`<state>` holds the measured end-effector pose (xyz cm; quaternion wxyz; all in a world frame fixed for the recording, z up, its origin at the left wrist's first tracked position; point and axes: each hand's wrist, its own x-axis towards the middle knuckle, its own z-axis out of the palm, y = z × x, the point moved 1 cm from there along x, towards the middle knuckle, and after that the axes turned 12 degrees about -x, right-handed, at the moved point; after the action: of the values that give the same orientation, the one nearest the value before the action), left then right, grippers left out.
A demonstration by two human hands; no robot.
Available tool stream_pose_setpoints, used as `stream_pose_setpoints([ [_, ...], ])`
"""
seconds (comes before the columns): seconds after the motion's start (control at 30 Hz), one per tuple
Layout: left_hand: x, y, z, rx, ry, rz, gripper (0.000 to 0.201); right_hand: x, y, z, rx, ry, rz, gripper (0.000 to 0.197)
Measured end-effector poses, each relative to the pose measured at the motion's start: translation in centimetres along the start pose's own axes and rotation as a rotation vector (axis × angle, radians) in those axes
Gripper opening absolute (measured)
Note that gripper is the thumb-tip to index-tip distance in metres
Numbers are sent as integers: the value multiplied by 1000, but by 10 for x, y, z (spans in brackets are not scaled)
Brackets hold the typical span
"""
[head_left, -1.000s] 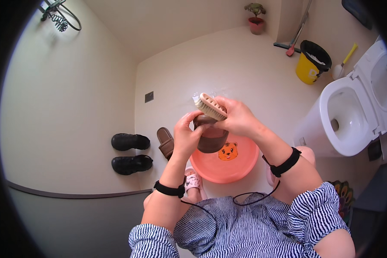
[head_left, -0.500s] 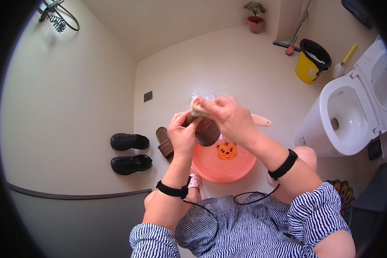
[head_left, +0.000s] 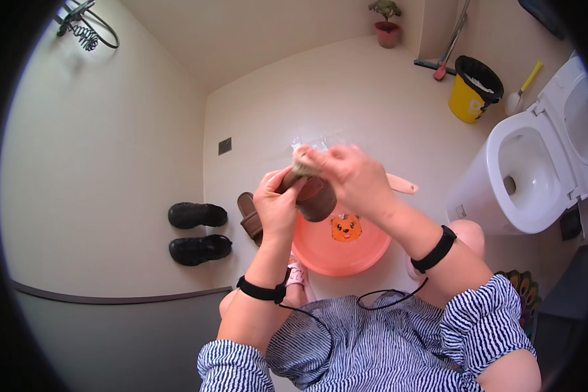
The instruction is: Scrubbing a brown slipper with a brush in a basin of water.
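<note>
A brown slipper (head_left: 317,206) is held up over a pink basin (head_left: 340,263) with a cartoon tiger face inside. My left hand (head_left: 276,204) is closed round the slipper's left side, thumb on top. My right hand (head_left: 354,178), slightly blurred, grips a scrub brush whose pale pink handle (head_left: 404,185) sticks out to the right past the wrist. The brush's bristles meet the slipper's upper end near my left fingertips. Part of the slipper is hidden behind my fingers. Another brown slipper (head_left: 249,214) lies on the floor left of the basin.
A pair of black shoes (head_left: 199,215) stands by the left wall. Clear plastic (head_left: 312,144) lies beyond my hands. To the right are a white toilet (head_left: 496,183), a yellow bin (head_left: 468,98) and a toilet brush (head_left: 516,101). A potted plant (head_left: 387,32) stands far back.
My right hand and the brush handle have shifted slightly to the right. The slipper stays in my left hand in nearly the same place over the basin.
</note>
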<state>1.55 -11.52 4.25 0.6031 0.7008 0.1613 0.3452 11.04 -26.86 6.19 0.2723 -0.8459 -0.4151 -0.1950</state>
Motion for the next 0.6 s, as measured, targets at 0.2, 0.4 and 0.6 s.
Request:
stream_pose_setpoints([
  [0.2, 4, 3, -16, -322, 30, -150, 27, 4, 31, 8, 81, -146, 227, 46],
  [0.4, 9, -14, -31, -439, 258, -402, 31, 12, 36, 14, 689, -118, 466, 58],
  [0.6, 13, -57, -48, -323, 238, -603, 36, 26, 39, -24, 1039, -142, 682, 70],
])
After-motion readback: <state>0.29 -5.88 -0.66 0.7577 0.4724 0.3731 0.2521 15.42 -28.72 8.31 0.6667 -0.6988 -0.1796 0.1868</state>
